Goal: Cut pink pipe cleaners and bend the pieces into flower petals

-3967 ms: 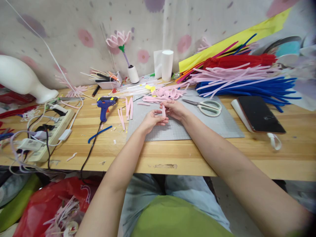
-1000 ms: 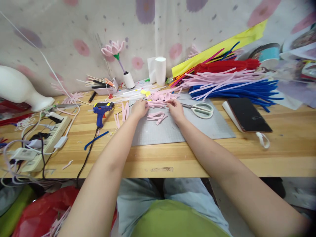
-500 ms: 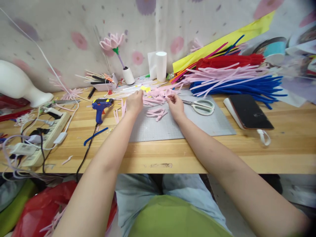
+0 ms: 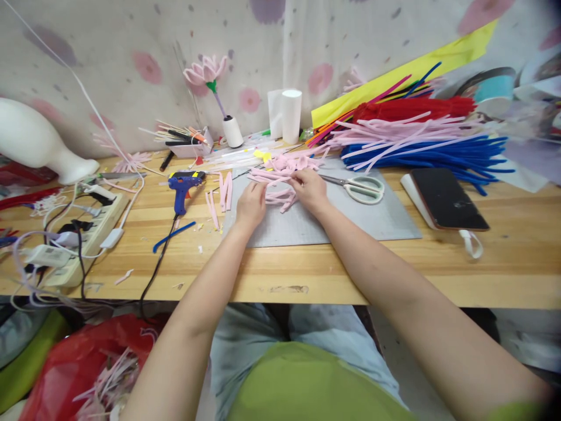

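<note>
Right hand pinches a pink strip over the grey mat; left hand half-curls at its left end, grip hidden from me! Near left, the white adapter's markings are too small to read.

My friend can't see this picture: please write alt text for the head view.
A person's left hand and right hand work at pink strips over a gray mat, scissors nearby. Blue glue gun at left; colorful stem bundles at right.
</note>
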A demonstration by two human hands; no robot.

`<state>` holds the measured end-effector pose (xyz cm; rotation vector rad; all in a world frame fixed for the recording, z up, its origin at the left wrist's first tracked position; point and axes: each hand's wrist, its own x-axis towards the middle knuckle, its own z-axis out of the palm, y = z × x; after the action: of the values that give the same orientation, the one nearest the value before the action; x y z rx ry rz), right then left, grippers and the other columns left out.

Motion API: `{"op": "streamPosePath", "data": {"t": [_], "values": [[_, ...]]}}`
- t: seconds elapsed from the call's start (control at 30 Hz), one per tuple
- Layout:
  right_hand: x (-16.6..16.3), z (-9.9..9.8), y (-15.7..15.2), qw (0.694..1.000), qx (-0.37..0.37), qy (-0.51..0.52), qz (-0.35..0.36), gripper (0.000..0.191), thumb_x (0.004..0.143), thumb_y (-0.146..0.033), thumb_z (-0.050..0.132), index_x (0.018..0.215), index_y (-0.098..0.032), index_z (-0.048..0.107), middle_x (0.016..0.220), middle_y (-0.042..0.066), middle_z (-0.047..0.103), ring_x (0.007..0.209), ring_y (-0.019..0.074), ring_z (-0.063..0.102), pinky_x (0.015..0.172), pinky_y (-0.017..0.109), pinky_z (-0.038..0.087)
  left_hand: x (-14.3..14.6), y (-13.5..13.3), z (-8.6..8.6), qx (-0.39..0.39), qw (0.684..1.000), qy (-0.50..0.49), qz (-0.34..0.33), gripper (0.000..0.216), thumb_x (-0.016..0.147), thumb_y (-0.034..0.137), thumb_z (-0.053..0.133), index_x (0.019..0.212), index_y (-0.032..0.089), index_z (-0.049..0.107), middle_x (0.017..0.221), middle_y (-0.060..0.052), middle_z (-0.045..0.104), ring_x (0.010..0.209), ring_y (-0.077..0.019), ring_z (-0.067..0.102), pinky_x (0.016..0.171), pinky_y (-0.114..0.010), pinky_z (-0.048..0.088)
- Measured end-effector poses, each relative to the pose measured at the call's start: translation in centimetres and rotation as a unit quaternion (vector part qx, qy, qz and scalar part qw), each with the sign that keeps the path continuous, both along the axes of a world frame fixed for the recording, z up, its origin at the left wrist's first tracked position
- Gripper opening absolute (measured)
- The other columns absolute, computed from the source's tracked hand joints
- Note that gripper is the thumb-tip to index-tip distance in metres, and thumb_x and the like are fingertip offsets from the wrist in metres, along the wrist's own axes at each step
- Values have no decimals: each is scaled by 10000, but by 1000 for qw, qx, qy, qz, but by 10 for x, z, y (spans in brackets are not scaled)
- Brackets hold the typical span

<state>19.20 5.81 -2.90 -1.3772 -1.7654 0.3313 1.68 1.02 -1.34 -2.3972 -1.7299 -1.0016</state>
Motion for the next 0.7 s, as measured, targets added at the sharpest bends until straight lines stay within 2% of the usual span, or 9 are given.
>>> {"op": "streamPosePath", "data": {"t": [0.07, 0.17, 0.23, 0.3, 0.4, 0.47, 0.57, 0.7], "values": [[2, -3, 3, 992, -41, 122, 0, 113, 755, -258, 595, 749, -151, 631, 712, 34, 565, 690, 156, 493, 651, 284, 363, -3, 0, 1, -13, 999, -50, 9, 268, 891, 235, 404, 1011, 169, 634, 947, -90, 634, 899, -176, 577, 783, -273, 411], [3, -3, 4, 954, -85, 284, 41, 142, 719, -282, 629, 692, -149, 586, 612, -13, 501, 593, 106, 435, 585, 248, 334, -6, 3, 1, -64, 986, -150, 38, 225, 861, 290, 476, 887, 164, 660, 817, -62, 651, 771, -157, 607, 726, -264, 444], [2, 2, 1, 929, -99, 346, 88, 201, 706, -338, 644, 668, -158, 563, 555, -40, 443, 533, 81, 383, 533, 230, 298, -3, 5, 0, -127, 956, -260, 42, 221, 852, 301, 490, 847, 151, 652, 747, -45, 652, 668, -136, 617, 664, -254, 469], [1, 7, -3, 898, -138, 388, 155, 262, 692, -409, 652, 682, -163, 562, 516, -58, 400, 476, 62, 327, 475, 216, 247, 3, 4, -1, -202, 901, -384, 22, 213, 848, 292, 497, 865, 133, 639, 744, -42, 665, 630, -124, 633, 623, -246, 490], [0, 13, -10, 840, -232, 417, 257, 342, 640, -458, 691, 773, -167, 571, 527, -60, 447, 440, 51, 332, 432, 198, 230, 11, -2, 0, -296, 812, -503, -20, 220, 832, 291, 535, 906, 109, 632, 798, -68, 691, 679, -137, 668, 616, -251, 518], [-1, 13, -13, 818, -274, 413, 293, 379, 602, -447, 726, 793, -172, 548, 568, -50, 508, 447, 52, 379, 429, 190, 264, 15, -7, 1, -341, 776, -529, -33, 229, 815, 298, 567, 911, 102, 638, 824, -85, 703, 710, -145, 678, 614, -249, 528], [-3, 9, -14, 815, -289, 389, 318, 383, 594, -435, 738, 732, -169, 500, 550, -55, 510, 433, 44, 372, 418, 181, 253, 16, -12, 2, -383, 749, -539, -28, 216, 808, 283, 581, 903, 99, 643, 844, -98, 711, 717, -146, 681, 592, -236, 533], [-8, 7, -16, 829, -284, 337, 343, 377, 609, -426, 730, 663, -155, 474, 504, -71, 464, 418, 28, 323, 412, 181, 217, 14, -14, 1, -397, 743, -538, -27, 189, 790, 261, 606, 870, 95, 646, 844, -99, 711, 715, -145, 682, 580, -226, 536]]}}
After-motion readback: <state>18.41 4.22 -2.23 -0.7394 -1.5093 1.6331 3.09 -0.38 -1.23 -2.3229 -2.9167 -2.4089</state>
